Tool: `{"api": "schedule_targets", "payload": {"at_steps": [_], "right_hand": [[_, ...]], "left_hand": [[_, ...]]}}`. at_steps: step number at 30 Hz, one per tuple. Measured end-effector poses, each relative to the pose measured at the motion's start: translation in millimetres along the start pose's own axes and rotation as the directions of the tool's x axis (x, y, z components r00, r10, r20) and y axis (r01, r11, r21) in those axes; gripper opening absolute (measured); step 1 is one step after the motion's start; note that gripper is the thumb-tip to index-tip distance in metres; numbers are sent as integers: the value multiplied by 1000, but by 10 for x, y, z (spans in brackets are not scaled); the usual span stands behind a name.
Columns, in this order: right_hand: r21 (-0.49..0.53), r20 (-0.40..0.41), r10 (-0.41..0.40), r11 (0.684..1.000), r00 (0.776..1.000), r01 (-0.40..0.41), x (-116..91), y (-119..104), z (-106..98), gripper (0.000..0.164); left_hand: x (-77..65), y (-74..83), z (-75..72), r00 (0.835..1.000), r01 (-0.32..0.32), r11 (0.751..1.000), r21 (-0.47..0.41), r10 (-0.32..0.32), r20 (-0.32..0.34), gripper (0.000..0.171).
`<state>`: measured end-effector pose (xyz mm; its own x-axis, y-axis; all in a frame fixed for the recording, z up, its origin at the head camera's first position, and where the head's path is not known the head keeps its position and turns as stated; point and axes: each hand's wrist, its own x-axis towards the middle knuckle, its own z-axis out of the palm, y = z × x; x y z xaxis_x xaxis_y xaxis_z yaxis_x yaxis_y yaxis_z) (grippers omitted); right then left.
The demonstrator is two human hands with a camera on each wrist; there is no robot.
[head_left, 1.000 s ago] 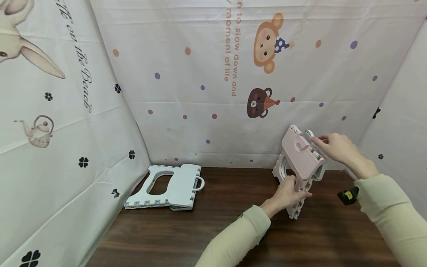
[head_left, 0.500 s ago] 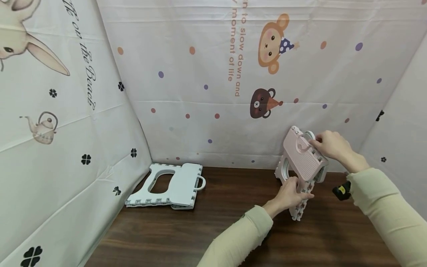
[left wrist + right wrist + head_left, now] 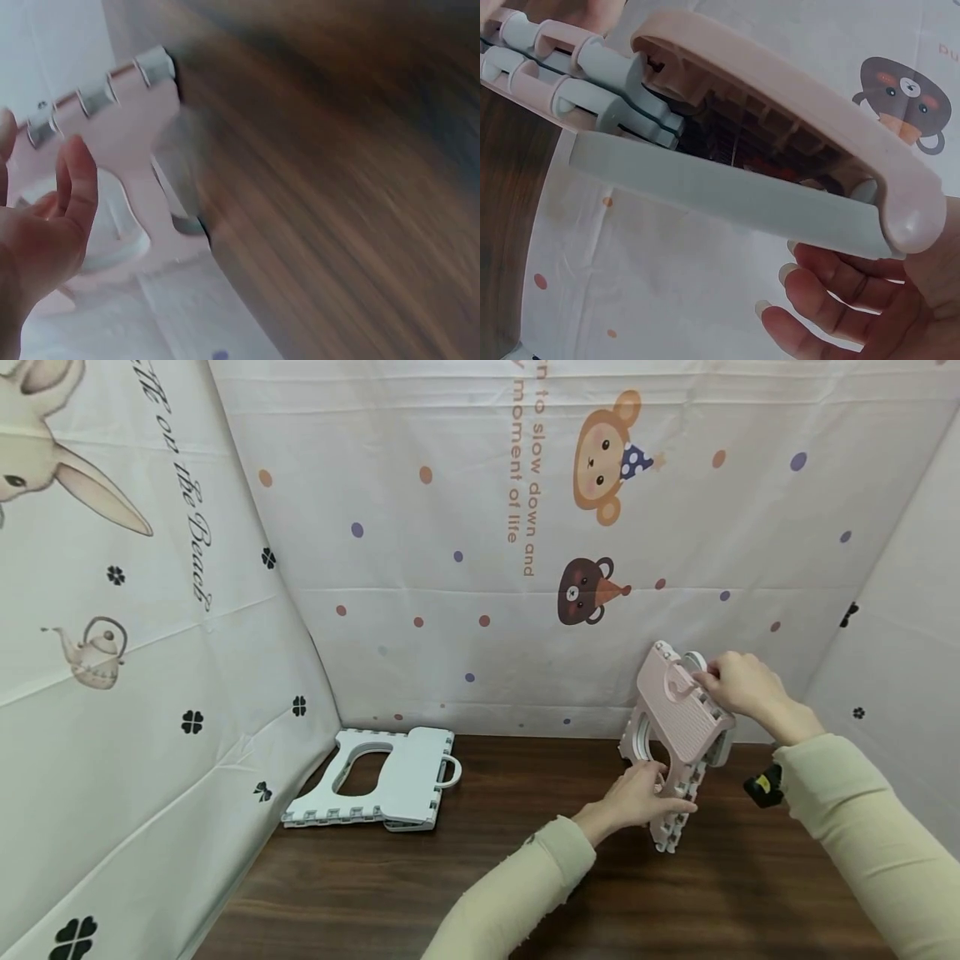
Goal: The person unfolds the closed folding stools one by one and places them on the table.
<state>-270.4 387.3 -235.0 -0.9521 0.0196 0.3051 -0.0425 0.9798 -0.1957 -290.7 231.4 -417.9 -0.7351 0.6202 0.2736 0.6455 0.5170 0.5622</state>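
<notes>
At right hand [image 3: 744, 683], pink stool [image 3: 681, 718]

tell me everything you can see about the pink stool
The pink stool is plastic-looking, pale pink with mint-white parts, a ribbed top panel, knuckled hinges and a large cut-out. Partly folded, it stands tilted at the back right of the table, before the printed cloth. The right hand holds its top end; the left hand is at its cut-out, contact unclear.

Screened-off corner, wider room type unclear. Cloth [image 3: 405, 668], printed with animals [image 3: 596, 464] and clovers [image 3: 192, 722], along back and left edges of wood-grained surface [image 3: 352, 893].
</notes>
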Motion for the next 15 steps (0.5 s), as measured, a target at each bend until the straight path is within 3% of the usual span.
{"api": "schedule_targets", "payload": {"at_steps": [7,15], "right_hand": [[-10,3,-3,1000,1000,3,8,-4,-6,39],[-12,7,13,1000,1000,-13,27,-1,25,39]], "left_hand": [[-97,-291,-173,994,-9,998,64,2,110,63],[-161,-405,-211,987,34,994,102,-49,151,78]]}}
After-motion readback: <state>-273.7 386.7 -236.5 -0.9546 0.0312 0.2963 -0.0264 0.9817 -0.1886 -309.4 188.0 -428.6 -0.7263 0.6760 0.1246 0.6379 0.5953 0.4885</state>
